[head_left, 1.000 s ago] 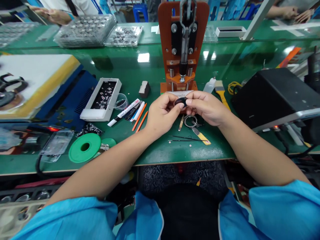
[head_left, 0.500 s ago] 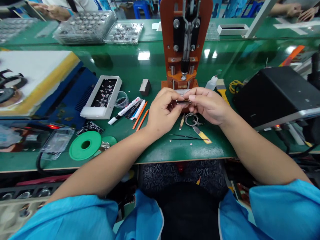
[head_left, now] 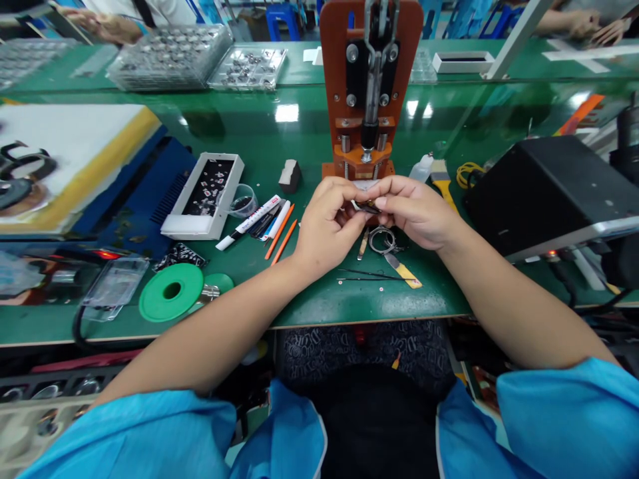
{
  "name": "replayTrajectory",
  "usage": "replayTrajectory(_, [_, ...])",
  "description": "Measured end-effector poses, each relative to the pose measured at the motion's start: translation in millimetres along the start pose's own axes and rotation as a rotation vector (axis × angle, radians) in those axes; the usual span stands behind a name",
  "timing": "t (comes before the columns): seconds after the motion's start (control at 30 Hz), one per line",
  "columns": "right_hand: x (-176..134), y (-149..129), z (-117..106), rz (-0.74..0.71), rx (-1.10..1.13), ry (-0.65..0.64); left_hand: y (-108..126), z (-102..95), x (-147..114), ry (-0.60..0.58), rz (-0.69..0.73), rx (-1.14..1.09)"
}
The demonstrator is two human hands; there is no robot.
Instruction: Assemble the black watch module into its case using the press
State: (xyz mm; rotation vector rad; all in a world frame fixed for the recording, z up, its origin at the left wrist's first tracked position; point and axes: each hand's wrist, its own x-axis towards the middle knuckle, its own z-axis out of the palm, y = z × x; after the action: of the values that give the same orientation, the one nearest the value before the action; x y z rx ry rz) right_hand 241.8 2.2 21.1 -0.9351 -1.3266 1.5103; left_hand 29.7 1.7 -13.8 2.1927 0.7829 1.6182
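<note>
Both hands meet in front of the orange hand press, fingers curled round a small dark part with a rounded edge. My left hand pinches its left side between thumb and fingers. On the other side, my right hand grips it with thumb and forefinger. Fingertips cover most of the part, so its exact kind stays unclear. Below the hands lie a coiled grey cable, a yellow-handled blade and thin black tweezers.
On the left are a white tray of small parts, markers, orange sticks and a green solder spool. A black box unit, a brush and a small bottle stand right. Other people's hands show across the bench.
The small dark part has tilted between my fingers and shows more of its face. Both hands stay in nearly the same place.
</note>
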Motion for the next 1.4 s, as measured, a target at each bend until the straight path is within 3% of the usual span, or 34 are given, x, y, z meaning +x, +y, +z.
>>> replayTrajectory(0.67, [-2.0, -2.8, 3.7, 0.089, 0.02, -0.124, 0.0, -1.6, -0.7, -0.055, -0.133, -0.058])
replayTrajectory(1.4, [-2.5, -5.0, 5.9, 0.103, 0.038, -0.115, 2.3, 0.3, 0.1, -0.039, -0.16, -0.1])
